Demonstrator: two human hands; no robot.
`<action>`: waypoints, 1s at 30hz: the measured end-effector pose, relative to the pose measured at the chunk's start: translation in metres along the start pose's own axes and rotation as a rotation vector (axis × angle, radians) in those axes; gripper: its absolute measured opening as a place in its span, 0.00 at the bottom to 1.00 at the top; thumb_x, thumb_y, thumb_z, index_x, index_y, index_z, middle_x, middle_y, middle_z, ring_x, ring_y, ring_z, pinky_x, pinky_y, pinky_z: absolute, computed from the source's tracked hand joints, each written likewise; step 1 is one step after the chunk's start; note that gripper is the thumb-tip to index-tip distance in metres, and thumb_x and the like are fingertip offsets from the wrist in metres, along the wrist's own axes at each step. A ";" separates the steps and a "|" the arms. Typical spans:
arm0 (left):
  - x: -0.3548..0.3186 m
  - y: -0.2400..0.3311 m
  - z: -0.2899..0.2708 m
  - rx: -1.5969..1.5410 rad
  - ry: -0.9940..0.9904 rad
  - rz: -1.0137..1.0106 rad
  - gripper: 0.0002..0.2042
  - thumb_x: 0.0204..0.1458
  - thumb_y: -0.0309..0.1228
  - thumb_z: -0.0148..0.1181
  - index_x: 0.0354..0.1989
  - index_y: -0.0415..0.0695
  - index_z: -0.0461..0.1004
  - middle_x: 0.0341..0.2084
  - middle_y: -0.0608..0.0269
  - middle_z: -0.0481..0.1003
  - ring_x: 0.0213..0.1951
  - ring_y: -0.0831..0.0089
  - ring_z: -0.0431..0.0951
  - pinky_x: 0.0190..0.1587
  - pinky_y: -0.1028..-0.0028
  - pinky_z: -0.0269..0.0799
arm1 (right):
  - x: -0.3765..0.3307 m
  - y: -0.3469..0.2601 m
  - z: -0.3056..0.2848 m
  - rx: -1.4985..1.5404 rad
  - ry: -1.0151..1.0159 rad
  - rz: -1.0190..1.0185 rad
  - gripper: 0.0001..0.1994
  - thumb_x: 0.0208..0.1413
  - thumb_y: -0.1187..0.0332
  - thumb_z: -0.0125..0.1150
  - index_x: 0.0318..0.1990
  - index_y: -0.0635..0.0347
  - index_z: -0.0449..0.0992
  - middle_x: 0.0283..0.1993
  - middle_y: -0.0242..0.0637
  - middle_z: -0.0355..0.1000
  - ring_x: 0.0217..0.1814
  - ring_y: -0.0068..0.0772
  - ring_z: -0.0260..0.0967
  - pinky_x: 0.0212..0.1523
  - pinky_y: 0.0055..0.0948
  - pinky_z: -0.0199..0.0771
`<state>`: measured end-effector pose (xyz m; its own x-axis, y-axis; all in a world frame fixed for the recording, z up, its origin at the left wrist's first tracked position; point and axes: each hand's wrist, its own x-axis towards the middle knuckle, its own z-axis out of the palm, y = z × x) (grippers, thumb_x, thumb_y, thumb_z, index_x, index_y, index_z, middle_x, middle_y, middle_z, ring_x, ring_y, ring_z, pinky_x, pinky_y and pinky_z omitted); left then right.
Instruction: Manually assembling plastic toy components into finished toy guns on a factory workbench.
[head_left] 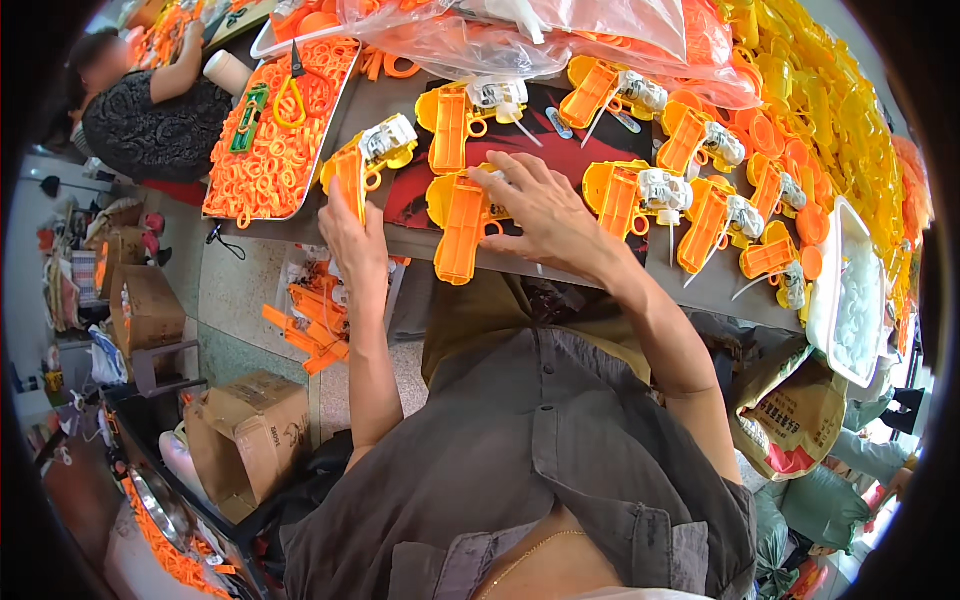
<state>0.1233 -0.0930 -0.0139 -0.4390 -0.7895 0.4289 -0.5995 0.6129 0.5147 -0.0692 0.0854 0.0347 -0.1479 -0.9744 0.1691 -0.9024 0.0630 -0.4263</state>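
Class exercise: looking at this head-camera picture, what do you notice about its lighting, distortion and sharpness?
Head view: even, soft daylight with faint shadows; fisheye bends the table edge and leaves a black rim at the corners; glare on the clear plastic bags; the left hand, right hand and orange toy parts are sharp; the far edges soften.

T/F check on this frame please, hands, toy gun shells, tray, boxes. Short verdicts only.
1. The left hand holds a yellow and orange toy gun shell. True.
2. The right hand hangs in the air away from the table. False: it rests on an orange toy shell at the table edge.
3. The tray at upper left holds orange rings. True.
4. The cardboard box stands on the table. False: it is on the floor at lower left.
5. Another person sits at upper left. True.
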 end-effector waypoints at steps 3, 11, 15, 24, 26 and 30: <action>-0.018 0.008 -0.017 -0.089 -0.016 -0.091 0.29 0.55 0.28 0.54 0.66 0.38 0.55 0.46 0.42 0.66 0.48 0.49 0.67 0.53 0.57 0.63 | -0.003 0.008 -0.014 0.119 -0.099 0.042 0.40 0.48 0.54 0.68 0.68 0.49 0.56 0.73 0.45 0.45 0.74 0.55 0.42 0.68 0.52 0.50; -0.057 0.007 -0.052 -0.272 -0.056 -0.168 0.27 0.57 0.25 0.51 0.66 0.40 0.56 0.53 0.44 0.65 0.56 0.52 0.65 0.58 0.61 0.61 | 0.037 0.041 -0.007 -0.172 -0.072 0.086 0.48 0.34 0.51 0.66 0.70 0.43 0.55 0.77 0.49 0.30 0.77 0.64 0.19 0.69 0.68 0.34; -0.064 -0.010 -0.072 -0.295 -0.040 -0.195 0.26 0.57 0.24 0.51 0.66 0.39 0.57 0.57 0.46 0.64 0.56 0.55 0.65 0.59 0.62 0.61 | 0.082 0.044 0.003 -0.165 -0.037 0.079 0.45 0.38 0.48 0.64 0.69 0.46 0.57 0.74 0.59 0.37 0.73 0.76 0.30 0.67 0.66 0.44; -0.067 0.047 -0.080 -0.399 -0.293 -0.049 0.25 0.60 0.24 0.48 0.67 0.37 0.54 0.63 0.51 0.60 0.62 0.63 0.62 0.63 0.68 0.57 | 0.162 0.031 0.040 -0.132 -0.036 0.003 0.51 0.31 0.40 0.69 0.67 0.50 0.59 0.72 0.54 0.45 0.72 0.69 0.41 0.66 0.68 0.40; -0.070 0.053 -0.068 -0.384 -0.311 -0.051 0.25 0.59 0.23 0.49 0.66 0.36 0.56 0.63 0.50 0.60 0.62 0.62 0.62 0.63 0.66 0.56 | 0.153 0.031 0.014 -0.134 -0.114 0.034 0.52 0.31 0.39 0.69 0.67 0.50 0.58 0.73 0.53 0.43 0.73 0.66 0.40 0.67 0.68 0.39; -0.064 0.072 -0.044 -0.306 -0.304 0.084 0.27 0.56 0.25 0.53 0.65 0.39 0.58 0.52 0.44 0.66 0.53 0.48 0.67 0.56 0.58 0.62 | 0.104 0.047 -0.037 0.289 -0.124 -0.103 0.40 0.44 0.47 0.67 0.64 0.57 0.64 0.66 0.52 0.59 0.67 0.53 0.57 0.64 0.48 0.56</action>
<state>0.1377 0.0033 0.0277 -0.6821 -0.6819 0.2639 -0.3475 0.6199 0.7035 -0.1423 -0.0051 0.0655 0.0045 -0.9925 0.1223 -0.7554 -0.0835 -0.6499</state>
